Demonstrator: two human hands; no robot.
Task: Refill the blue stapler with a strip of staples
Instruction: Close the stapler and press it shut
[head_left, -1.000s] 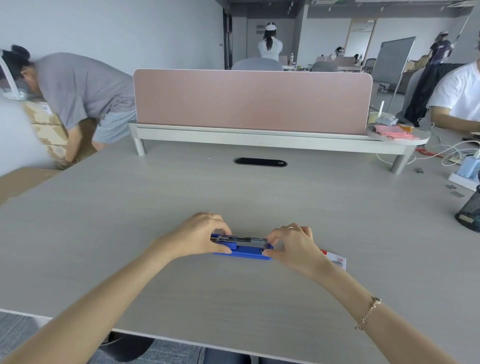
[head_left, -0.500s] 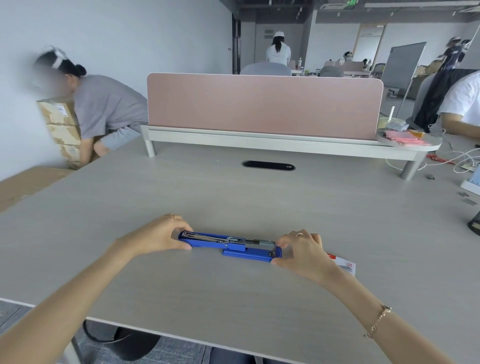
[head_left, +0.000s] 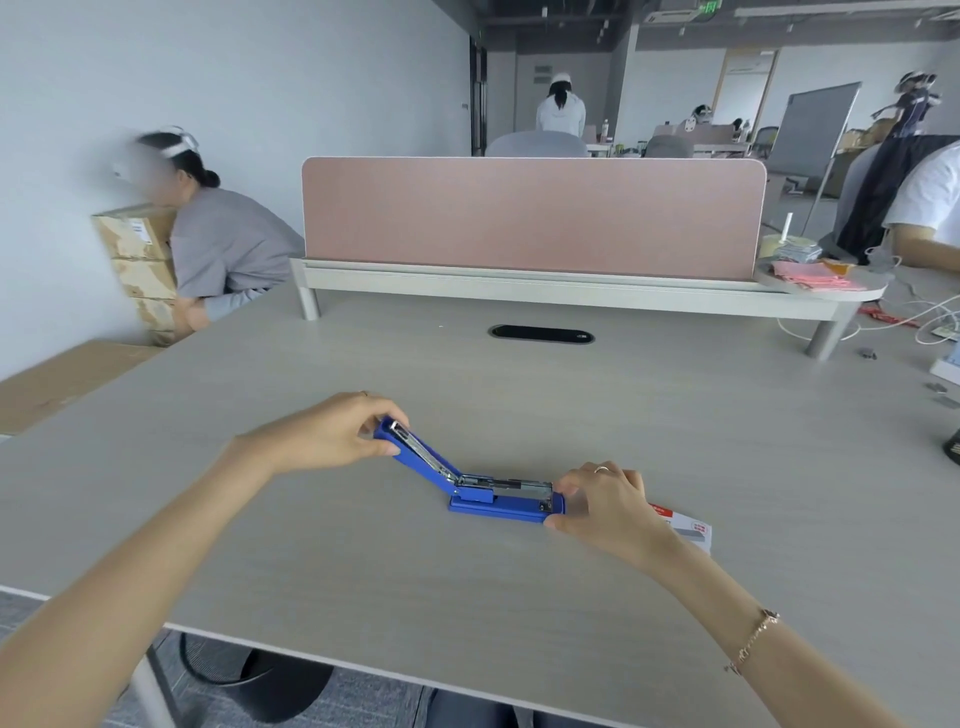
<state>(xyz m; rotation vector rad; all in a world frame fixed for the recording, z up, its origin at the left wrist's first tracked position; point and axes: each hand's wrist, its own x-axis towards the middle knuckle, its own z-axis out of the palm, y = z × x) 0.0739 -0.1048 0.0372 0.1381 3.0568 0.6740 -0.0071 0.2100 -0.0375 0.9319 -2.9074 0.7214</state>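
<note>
The blue stapler (head_left: 498, 506) lies on the grey table (head_left: 467, 597) in front of me, hinged wide apart. Its blue top arm (head_left: 415, 452) slopes up to the left, and my left hand (head_left: 332, 434) pinches the arm's raised tip. The base with the metal staple channel (head_left: 511, 486) rests flat on the table. My right hand (head_left: 605, 506) grips the base's right end. A white and red staple box (head_left: 688, 527) lies just behind my right hand, partly hidden by it. No loose strip of staples is visible.
A pink divider screen (head_left: 532, 215) on a raised shelf crosses the table's far side, with a black cable slot (head_left: 541, 334) before it. Cables and small items (head_left: 930, 322) lie at the far right. A person holding cardboard boxes (head_left: 137, 270) stands at the left.
The stapler went from closed between both hands to hinged apart. My left hand swung the top arm out left, then lifted its tip. My right hand stayed on the base.
</note>
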